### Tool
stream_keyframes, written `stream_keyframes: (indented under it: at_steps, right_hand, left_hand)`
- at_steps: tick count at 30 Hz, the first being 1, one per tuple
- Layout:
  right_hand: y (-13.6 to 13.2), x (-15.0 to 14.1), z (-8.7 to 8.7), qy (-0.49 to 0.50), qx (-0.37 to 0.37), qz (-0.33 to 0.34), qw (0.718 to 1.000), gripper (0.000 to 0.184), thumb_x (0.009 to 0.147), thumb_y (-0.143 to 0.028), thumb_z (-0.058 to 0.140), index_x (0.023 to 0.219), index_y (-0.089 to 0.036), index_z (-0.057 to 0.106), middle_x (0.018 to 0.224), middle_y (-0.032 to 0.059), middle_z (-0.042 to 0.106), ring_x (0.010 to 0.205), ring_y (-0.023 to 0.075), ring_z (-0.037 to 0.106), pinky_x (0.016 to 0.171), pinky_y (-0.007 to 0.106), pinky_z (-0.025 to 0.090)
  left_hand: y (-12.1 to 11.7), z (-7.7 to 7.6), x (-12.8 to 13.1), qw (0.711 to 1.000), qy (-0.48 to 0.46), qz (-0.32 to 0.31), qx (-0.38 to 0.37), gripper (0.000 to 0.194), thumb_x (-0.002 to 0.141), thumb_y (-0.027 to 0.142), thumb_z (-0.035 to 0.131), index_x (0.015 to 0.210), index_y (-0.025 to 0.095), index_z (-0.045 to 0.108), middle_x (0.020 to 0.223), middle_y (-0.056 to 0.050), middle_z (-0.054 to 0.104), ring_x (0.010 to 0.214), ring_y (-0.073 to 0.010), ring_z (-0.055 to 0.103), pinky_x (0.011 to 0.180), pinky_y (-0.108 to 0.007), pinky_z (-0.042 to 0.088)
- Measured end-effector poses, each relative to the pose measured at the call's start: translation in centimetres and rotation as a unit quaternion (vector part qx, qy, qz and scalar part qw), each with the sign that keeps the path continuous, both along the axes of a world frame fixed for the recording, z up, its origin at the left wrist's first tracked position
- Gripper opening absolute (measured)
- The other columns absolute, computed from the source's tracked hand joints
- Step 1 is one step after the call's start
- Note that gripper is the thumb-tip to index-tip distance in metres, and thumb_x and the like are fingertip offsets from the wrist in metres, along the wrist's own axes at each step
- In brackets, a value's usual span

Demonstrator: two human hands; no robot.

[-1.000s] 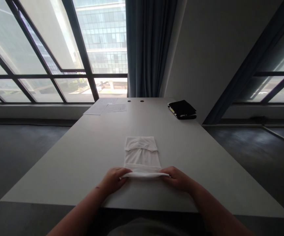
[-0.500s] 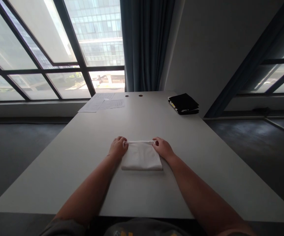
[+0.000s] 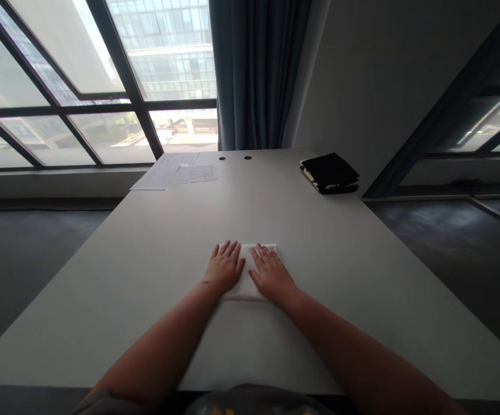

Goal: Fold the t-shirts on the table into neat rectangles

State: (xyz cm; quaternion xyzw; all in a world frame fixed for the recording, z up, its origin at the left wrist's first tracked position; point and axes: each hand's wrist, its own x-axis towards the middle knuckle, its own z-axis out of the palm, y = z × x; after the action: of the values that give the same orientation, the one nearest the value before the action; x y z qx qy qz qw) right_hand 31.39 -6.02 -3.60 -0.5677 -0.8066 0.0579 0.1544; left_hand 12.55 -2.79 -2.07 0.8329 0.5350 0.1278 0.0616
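A folded white cloth point(image 3: 246, 288) lies flat on the white table point(image 3: 250, 216), close in front of me. My left hand point(image 3: 226, 268) rests palm down on its left half, fingers stretched out and pointing away from me. On the right half lies my right hand point(image 3: 269, 274), also flat with its fingers spread. Between the two thumbs a strip of the cloth shows, and so do its far and near edges. Both hands cover the rest of it. Neither hand grips anything.
Printed paper sheets point(image 3: 167, 173) lie at the table's far left corner. A black folded item point(image 3: 331, 173) with pale edges sits at the far right. Two round holes pierce the tabletop's far end. Beyond stand a blue curtain point(image 3: 258, 75) and a window point(image 3: 167, 57).
Both hands have let go of the cloth's far corners and moved inward onto it, now flat with fingers spread. The view has shifted slightly.
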Motion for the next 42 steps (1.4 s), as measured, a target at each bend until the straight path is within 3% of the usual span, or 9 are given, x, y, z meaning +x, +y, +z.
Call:
stream_keyframes:
  at_steps: [5,11,17,22,26,32,35,39,42]
  right_hand:
    - [0.9,1.1,-0.2,-0.009,-0.004,-0.015,1.000,0.065,0.103,-0.041,0.045,0.159,-0.008,0.039,0.166,0.0197,0.032,0.155,0.0325,0.028,0.127,0.051,0.019]
    - [2.2,2.5,0.1,0.005,0.011,-0.011,1.000,0.056,0.103,-0.034,0.042,0.152,-0.008,0.049,0.158,0.0185,0.048,0.149,0.0305,0.039,0.125,0.049,0.025]
    - [3.9,4.5,0.5,0.058,0.080,-0.043,0.994,0.042,0.097,-0.027,0.052,0.134,-0.011,0.066,0.128,0.0173,0.067,0.122,0.0292,0.055,0.113,0.043,0.039]
    - [5.1,5.8,0.6,0.097,0.098,-0.076,0.988,0.028,0.093,-0.021,0.057,0.115,-0.014,0.073,0.109,0.0137,0.070,0.108,0.0273,0.058,0.104,0.039,0.042]
    - [5.3,6.0,0.6,0.104,0.098,-0.072,0.987,0.017,0.094,-0.020,0.056,0.094,-0.017,0.073,0.098,0.0119,0.069,0.101,0.0264,0.058,0.096,0.037,0.044]
    - [5.8,5.8,0.3,0.098,0.085,-0.079,0.988,0.017,0.094,-0.017,0.053,0.094,-0.018,0.070,0.098,0.0108,0.069,0.097,0.0256,0.060,0.093,0.037,0.045]
    - [5.7,5.5,1.0,0.106,0.085,-0.084,0.987,0.019,0.093,-0.015,0.052,0.096,-0.018,0.071,0.099,0.0118,0.070,0.098,0.0273,0.060,0.095,0.039,0.046]
    - [3.9,4.1,2.6,0.087,0.124,-0.067,0.986,0.031,0.094,-0.012,0.047,0.113,-0.015,0.072,0.114,0.0151,0.069,0.114,0.0295,0.057,0.109,0.043,0.043]
    - [2.2,2.4,2.8,0.059,0.114,-0.019,0.992,0.042,0.096,-0.015,0.043,0.132,-0.014,0.066,0.132,0.0150,0.065,0.127,0.0286,0.054,0.120,0.046,0.034]
  left_hand:
    - [1.1,0.5,-1.1,1.000,-0.018,-0.002,-0.009,0.048,0.105,0.038,0.043,0.149,0.023,0.053,0.154,-0.010,0.054,0.143,-0.0279,0.046,0.122,-0.050,0.031]
    - [2.1,1.1,-3.6,0.998,-0.069,0.013,0.004,0.037,0.101,0.036,0.047,0.129,0.022,0.067,0.131,-0.011,0.066,0.121,-0.0269,0.060,0.109,-0.044,0.044]
    - [4.1,0.7,-7.2,0.986,-0.163,0.021,-0.040,0.021,0.094,0.037,0.056,0.103,0.022,0.069,0.102,-0.006,0.071,0.096,-0.0221,0.065,0.093,-0.036,0.052]
    - [4.6,0.7,-6.9,0.977,-0.206,-0.001,-0.049,0.014,0.096,0.032,0.052,0.097,0.024,0.063,0.111,-0.005,0.074,0.105,-0.0215,0.066,0.098,-0.036,0.049]
    - [4.8,0.4,-6.1,0.980,-0.187,0.045,-0.055,0.016,0.099,0.035,0.051,0.102,0.024,0.062,0.104,-0.006,0.074,0.096,-0.0224,0.068,0.088,-0.035,0.051]
    - [5.6,-0.1,-5.9,0.984,-0.149,0.085,-0.040,0.012,0.096,0.032,0.056,0.101,0.023,0.062,0.097,-0.006,0.073,0.090,-0.0224,0.067,0.083,-0.034,0.050]
    - [5.0,1.1,-5.4,0.988,-0.129,0.085,-0.004,0.012,0.096,0.029,0.056,0.102,0.022,0.063,0.100,-0.007,0.073,0.096,-0.0240,0.066,0.090,-0.036,0.050]
    - [1.5,3.3,-3.0,0.990,-0.102,0.054,0.075,0.022,0.101,0.028,0.047,0.109,0.022,0.067,0.116,-0.010,0.072,0.112,-0.0265,0.064,0.105,-0.043,0.044]
    - [-1.6,3.1,-0.6,0.992,-0.102,-0.002,0.075,0.033,0.105,0.029,0.040,0.124,0.022,0.066,0.133,-0.010,0.068,0.127,-0.0259,0.059,0.113,-0.044,0.039]
